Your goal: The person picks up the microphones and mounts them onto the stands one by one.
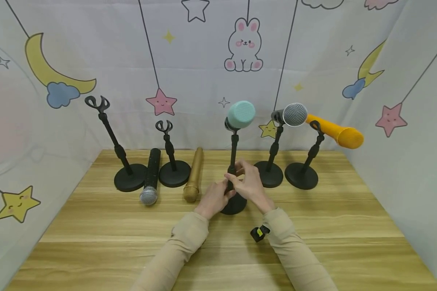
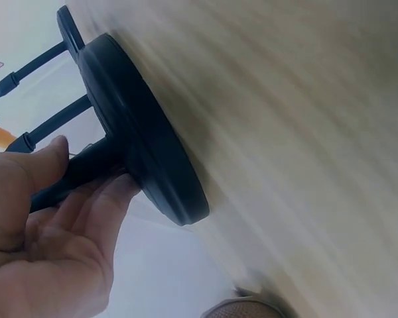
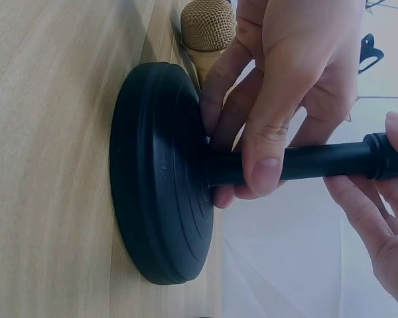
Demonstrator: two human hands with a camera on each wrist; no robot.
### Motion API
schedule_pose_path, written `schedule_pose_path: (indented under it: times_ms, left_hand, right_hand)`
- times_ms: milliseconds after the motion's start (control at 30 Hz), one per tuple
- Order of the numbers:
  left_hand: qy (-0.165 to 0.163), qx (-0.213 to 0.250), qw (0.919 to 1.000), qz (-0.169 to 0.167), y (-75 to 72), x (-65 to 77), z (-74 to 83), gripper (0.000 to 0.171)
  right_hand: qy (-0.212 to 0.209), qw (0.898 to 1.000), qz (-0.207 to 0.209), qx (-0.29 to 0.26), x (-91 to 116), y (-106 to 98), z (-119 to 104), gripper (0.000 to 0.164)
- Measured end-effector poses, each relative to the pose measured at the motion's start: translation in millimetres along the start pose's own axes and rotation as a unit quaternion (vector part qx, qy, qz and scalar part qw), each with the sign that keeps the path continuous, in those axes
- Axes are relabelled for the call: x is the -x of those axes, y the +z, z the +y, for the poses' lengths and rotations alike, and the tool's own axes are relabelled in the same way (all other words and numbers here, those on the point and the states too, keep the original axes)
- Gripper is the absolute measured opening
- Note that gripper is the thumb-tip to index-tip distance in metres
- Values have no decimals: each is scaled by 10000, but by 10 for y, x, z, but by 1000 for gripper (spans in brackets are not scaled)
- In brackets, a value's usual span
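Observation:
A teal-headed microphone [image 1: 242, 114] sits in the clip atop a black desk stand [image 1: 234, 149], mid-table. Low on its pole, just above the round base [image 3: 162, 179], my left hand [image 1: 215, 197] grips with thumb and fingers. My right hand [image 1: 250, 182] holds the same stand higher up, thumb and fingers around the thicker collar [image 3: 379, 156] of the pole. The left wrist view shows the left hand [image 2: 60, 245] wrapped about the lower pole beside the base. Part of the pole is hidden behind the fingers.
On the left stand two bare stands [image 1: 129, 178] [image 1: 175, 173], with a black microphone [image 1: 152, 173] and a gold microphone [image 1: 194, 173] lying beside them. To the right, stands hold a silver-headed microphone [image 1: 295, 114] and an orange microphone [image 1: 336, 131]. A patterned curtain [image 1: 204, 60] hangs behind.

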State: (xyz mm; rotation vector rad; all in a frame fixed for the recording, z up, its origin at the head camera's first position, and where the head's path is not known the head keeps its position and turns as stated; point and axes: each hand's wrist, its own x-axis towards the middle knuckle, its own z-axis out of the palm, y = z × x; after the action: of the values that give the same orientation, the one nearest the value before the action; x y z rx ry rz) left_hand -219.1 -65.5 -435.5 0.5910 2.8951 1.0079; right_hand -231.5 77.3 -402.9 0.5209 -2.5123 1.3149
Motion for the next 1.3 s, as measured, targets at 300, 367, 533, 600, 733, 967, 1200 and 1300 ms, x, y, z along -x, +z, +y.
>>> schedule_pose_path:
  times_ms: [300,367,533,600,733,967,1200,1300]
  left_hand:
    - [-403,418,9964,-612,-24,94,43,59]
    - [-348,530,9955,-703,-16,132,46,60]
    - [-415,654,9928,-910,17,246,71,67]
    - [-448,536,9928,-969,28,290,84,70]
    - [-425,280,9943,-942,37,362,105,71]
    - [-536,138,9946,-879,25,444,109,71]
    - [-520,237,9941,-927,20,478,97,72]
    - [-461,265,9940,-952,7,480,100,73]
  right_hand:
    - [-45,9999,20,114,-4,-4,-3,23]
    - [-8,9999,9,128,-8,-5,0,25]
    - [28,9998,43,170,-40,-8,27,25]
    - [42,9998,66,187,-62,-9,45,24]
    - [161,9998,25,144,-116,-11,67,24]
    - [404,9989,-61,218,-257,5,108,30]
    - [773,9966,-224,191,-413,4,142,36]
    - [829,9960,-276,209,-477,-2,172,38]
